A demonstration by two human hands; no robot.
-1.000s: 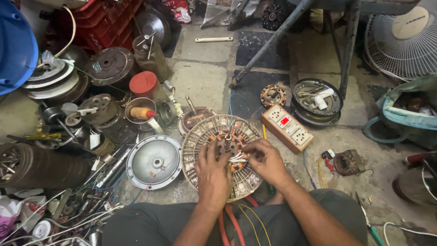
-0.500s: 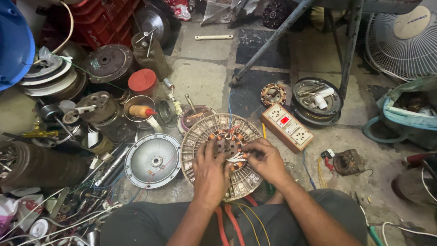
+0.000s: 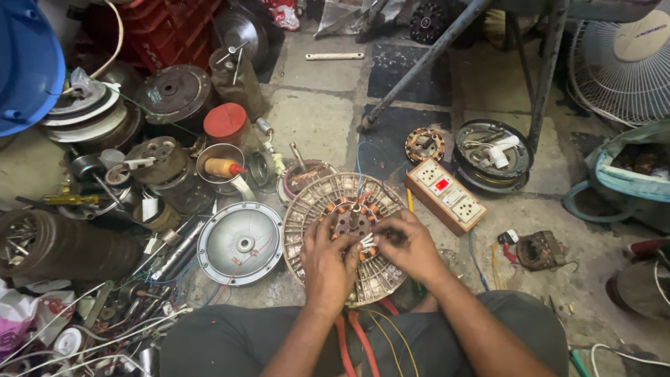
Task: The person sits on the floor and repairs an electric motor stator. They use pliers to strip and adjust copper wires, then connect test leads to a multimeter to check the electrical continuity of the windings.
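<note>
1. Both of my hands rest on the round fan motor point(image 3: 349, 237) lying flat on the floor between my knees. My left hand point(image 3: 329, 264) lies palm down on its lower left part, fingers spread loosely over the copper windings and gripping nothing I can make out. My right hand point(image 3: 410, 246) is curled at the right of the centre, its fingertips pinched on a few thin pale wires point(image 3: 366, 240) beside the middle shaft.

2. Biggest around me: a white fan grille point(image 3: 621, 63) stands at the far right, and a blue plastic thing point(image 3: 28, 63) fills the upper left corner. Red crates point(image 3: 160, 28) sit behind a pile of dark motor housings point(image 3: 174, 94).

3. Just left of the motor, nearly touching its rim, lies a shiny round metal cover point(image 3: 241, 242). A dark ribbed cylinder point(image 3: 63, 244) lies on its side further left.

4. To the right of the motor, close by, lies a wooden socket board point(image 3: 445, 195) with a red switch. Behind it sits a black round pan point(image 3: 493, 155) holding white bits, and a small winding ring point(image 3: 424, 144) beside that.

5. Above the cover stands a steel cup point(image 3: 220, 167) with an orange-handled tool inside, and a red-lidded jar point(image 3: 226, 123) behind it.

6. Red, orange and yellow cables point(image 3: 363, 342) run from under the motor over my lap.

7. A small rusty part point(image 3: 537, 250) lies well to my right.
</note>
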